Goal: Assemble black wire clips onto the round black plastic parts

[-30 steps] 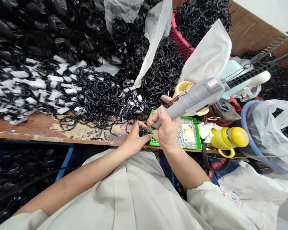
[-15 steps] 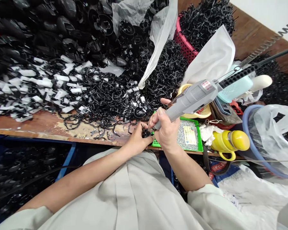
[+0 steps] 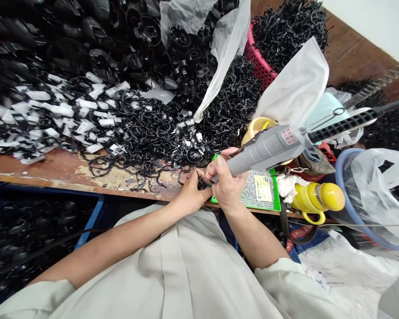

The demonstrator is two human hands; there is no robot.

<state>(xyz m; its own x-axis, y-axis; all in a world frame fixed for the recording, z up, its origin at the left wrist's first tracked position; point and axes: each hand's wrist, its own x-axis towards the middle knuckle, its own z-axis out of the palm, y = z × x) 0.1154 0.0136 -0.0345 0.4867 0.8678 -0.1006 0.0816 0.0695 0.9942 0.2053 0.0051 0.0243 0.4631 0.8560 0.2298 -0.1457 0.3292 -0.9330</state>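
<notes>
My right hand [image 3: 228, 184] is wrapped round a grey electric screwdriver [image 3: 266, 146], which slants up to the right and has a cable at its far end. The tool's tip points down left, to the fingers of my left hand [image 3: 194, 192]. Those fingers are closed round a small black plastic part [image 3: 202, 184] at the bench's front edge; most of it is hidden by both hands. Right beside them lies a green tray [image 3: 277, 195] full of small silvery screws, with a yellow label card [image 3: 262, 188] on top.
Heaps of thin black parts [image 3: 146, 128] and white pieces [image 3: 83, 106] cover the bench [image 3: 60, 170]. A pink basket [image 3: 262, 62], a yellow bottle [image 3: 314, 196] and a blue tub [image 3: 342, 170] stand to the right. Blue crates [image 3: 96, 212] sit below the edge.
The screwdriver's rear end has swung slightly down and its body lies a little flatter. My left hand keeps its hold on the black plastic part. The view has shifted slightly.
</notes>
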